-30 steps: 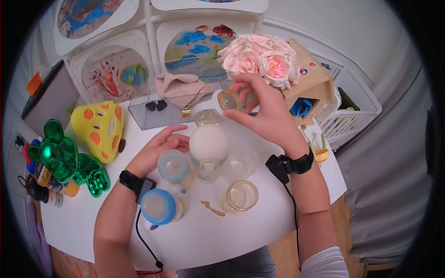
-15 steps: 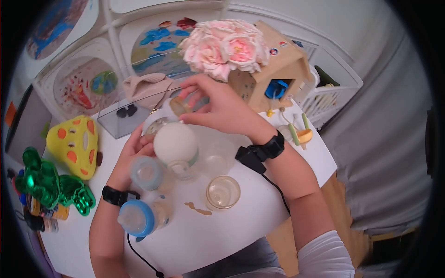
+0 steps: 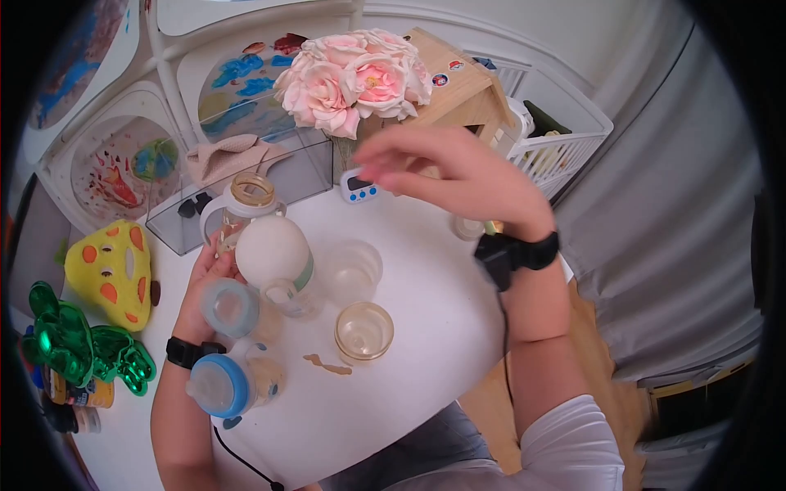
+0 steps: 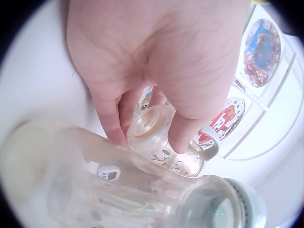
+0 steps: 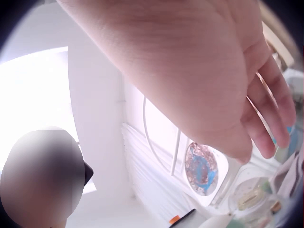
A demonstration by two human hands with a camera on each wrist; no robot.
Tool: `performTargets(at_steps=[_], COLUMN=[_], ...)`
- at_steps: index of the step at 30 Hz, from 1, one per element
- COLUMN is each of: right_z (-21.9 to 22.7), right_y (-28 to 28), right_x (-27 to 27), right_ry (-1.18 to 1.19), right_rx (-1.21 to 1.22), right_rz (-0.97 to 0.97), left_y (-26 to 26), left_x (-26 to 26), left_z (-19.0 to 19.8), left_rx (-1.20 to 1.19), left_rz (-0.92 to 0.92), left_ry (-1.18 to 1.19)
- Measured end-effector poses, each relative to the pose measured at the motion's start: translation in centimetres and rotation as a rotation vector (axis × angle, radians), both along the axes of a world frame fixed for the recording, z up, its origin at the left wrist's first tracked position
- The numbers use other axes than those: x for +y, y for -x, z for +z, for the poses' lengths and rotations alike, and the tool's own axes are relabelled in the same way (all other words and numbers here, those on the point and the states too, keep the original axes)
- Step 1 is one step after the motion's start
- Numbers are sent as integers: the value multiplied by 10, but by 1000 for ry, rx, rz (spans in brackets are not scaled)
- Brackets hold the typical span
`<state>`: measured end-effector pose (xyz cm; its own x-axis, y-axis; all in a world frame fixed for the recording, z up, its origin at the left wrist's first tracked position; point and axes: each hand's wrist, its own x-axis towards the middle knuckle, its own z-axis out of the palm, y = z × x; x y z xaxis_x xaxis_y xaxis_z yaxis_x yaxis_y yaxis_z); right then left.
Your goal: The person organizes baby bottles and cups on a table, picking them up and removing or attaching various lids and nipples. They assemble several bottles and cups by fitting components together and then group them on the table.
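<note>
My left hand grips a clear baby bottle with an amber neck, a white collar and a white handle; its top is uncapped. In the left wrist view, thumb and fingers close round the printed body of this bottle. Just in front stand a bottle with a white dome top, one with a grey-blue cap and one with a blue collar and teat. My right hand is raised at the right, fingers loosely bent, nothing visible in it. A small white timer sits below its fingertips.
An amber-rimmed cup and a clear cup stand mid-table. Behind are a clear box, pink roses and a wooden house. A yellow plush and a shiny green figure are at the left.
My left hand has gone from beside the bottles to gripping the handled bottle. My right hand has let go of that bottle's neck and moved right. The head view has turned right.
</note>
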<state>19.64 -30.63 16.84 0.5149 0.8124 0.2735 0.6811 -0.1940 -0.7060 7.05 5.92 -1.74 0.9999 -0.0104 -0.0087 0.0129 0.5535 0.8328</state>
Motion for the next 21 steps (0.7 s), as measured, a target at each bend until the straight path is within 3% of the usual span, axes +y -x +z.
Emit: performTargets(at_steps=[2,3,5,8,10,12,15,21], right_z=[10,10,3,-30,-53,-72,-94,-76], right_y=[6,7,5,5,3,1,-9,-12], right_x=[-32,-46,-71,-99,-107,-110,-111,-99], right_ry=[263,270,528,618,617,704,733,614], right_rx=[-178,-176,-320,-467,-461,-633,-621,-496], right_rz=[-99,-99,-200,-185,-159,-154,-196,-186], left_y=[-1,-2,-2,-1,-3,-4,-4,-3], left_x=[2,3,1,-6,-4,3,-4,-2], left_z=[-2,-2,2,9,5,-4,2,2], left_rx=[21,-4,-33,-64,-69,-70,-24,-35], left_rz=[-19,-36,-47,-52,-68,-81,-45,-42], left_ry=[45,-16,-70,-55,-111,-141,-181,-216])
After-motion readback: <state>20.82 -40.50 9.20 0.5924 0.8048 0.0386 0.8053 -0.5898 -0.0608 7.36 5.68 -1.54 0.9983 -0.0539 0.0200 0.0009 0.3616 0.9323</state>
